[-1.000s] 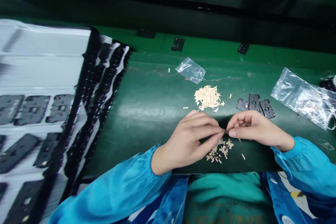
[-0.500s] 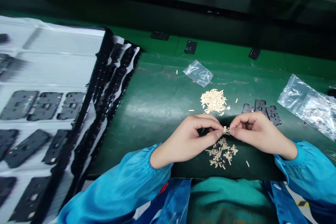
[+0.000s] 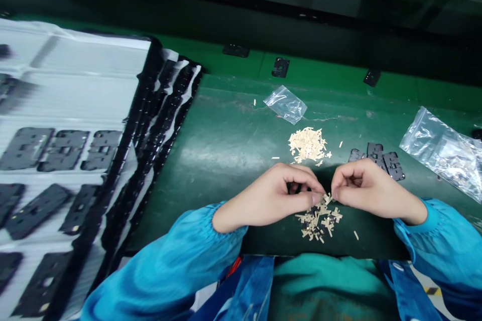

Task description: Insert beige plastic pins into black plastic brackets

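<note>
My left hand (image 3: 280, 195) and my right hand (image 3: 363, 188) meet fingertip to fingertip over the green mat (image 3: 226, 160), both in a pinch. Between the fingertips is a tiny tan piece (image 3: 327, 198); both hands pinch it. Just below lies a small heap of tan and dark bits (image 3: 318, 218). A larger pile of pale tan slips (image 3: 307, 143) sits behind the hands. A few black flat parts (image 3: 380, 158) lie behind my right hand.
Stacked white trays with black parts (image 3: 64, 150) fill the left side. A small clear bag (image 3: 286, 104) lies behind the pale pile, a bigger clear bag (image 3: 442, 150) at the far right. Black clips (image 3: 280, 66) sit along the green back ledge.
Both hands dropped slightly toward the small heap and kept their pinch; the tan piece between them now sits lower, just above the heap. The camera shifted a little.
</note>
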The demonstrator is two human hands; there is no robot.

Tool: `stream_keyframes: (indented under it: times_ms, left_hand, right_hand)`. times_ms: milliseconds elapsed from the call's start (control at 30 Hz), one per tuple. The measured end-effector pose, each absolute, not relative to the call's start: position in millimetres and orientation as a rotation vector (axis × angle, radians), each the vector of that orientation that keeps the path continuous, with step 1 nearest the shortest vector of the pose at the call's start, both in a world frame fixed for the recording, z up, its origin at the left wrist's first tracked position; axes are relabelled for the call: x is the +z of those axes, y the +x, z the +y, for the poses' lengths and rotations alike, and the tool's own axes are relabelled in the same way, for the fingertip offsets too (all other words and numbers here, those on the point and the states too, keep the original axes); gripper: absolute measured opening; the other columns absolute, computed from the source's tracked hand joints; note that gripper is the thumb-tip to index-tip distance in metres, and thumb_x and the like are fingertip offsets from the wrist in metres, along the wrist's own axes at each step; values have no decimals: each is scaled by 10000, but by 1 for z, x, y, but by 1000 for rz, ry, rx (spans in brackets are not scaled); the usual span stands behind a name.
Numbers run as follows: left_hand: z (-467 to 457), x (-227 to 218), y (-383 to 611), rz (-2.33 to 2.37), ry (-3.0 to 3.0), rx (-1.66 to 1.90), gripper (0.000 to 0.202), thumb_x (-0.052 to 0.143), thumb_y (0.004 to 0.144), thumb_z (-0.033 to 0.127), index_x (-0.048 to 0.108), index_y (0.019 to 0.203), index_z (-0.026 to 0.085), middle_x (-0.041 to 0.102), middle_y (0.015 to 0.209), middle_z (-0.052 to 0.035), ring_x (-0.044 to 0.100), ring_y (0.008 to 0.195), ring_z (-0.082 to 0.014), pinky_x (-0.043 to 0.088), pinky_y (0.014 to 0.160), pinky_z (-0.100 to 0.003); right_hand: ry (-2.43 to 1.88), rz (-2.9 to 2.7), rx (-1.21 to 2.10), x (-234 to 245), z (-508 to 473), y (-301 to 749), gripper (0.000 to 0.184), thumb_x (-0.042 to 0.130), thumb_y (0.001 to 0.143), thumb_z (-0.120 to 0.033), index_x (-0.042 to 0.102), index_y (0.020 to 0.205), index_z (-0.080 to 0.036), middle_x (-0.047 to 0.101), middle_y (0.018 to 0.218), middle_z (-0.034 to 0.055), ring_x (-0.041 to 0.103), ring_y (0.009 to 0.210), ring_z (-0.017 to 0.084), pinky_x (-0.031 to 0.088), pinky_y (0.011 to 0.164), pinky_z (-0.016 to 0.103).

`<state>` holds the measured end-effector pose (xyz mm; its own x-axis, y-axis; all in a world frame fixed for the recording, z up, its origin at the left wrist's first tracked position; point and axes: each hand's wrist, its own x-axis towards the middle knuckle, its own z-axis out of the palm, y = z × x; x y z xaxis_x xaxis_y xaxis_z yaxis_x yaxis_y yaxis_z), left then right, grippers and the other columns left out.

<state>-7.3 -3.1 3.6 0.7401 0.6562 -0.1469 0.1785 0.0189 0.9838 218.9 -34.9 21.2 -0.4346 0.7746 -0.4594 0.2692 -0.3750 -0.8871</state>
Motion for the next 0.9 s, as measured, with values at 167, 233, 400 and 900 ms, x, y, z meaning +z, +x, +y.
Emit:
stream_keyframes:
  times_ms: [167, 233, 400, 900]
  left_hand:
    - [0, 7, -7, 610, 1522, 335, 156, 681, 837, 168, 804, 742, 186, 733, 734, -49, 571, 581, -123, 437, 545, -232]
    - [0, 8, -8, 596, 1511, 306, 134, 695, 836, 189, 811, 771, 182, 736, 750, -56, 560, 573, -118, 431, 535, -229]
    - [2, 6, -9, 582, 1519, 246, 152, 678, 863, 212, 799, 790, 155, 728, 767, -55, 558, 590, -110, 427, 547, -227]
    - [-5, -2, -3, 959, 1655, 773, 146, 670, 872, 140, 785, 786, 161, 765, 791, -29, 646, 664, -122, 501, 603, -232]
  right_hand:
    - [-1361, -1609, 1944, 21, -32, 217, 77, 621, 748, -178, 690, 716, -172, 606, 597, -40, 470, 528, 80, 356, 499, 219]
    - [-1361, -1628, 1947, 22, -31, 215, 84, 608, 741, -173, 686, 710, -175, 600, 588, -42, 467, 523, 80, 350, 491, 217]
    - [-1379, -1697, 1949, 24, -27, 214, 91, 601, 727, -163, 685, 695, -175, 580, 582, -44, 465, 536, 83, 349, 479, 201]
    - [-1330, -2236, 285, 18, -47, 201, 207, 624, 973, -243, 772, 860, -154, 741, 819, 57, 601, 711, 188, 463, 687, 327]
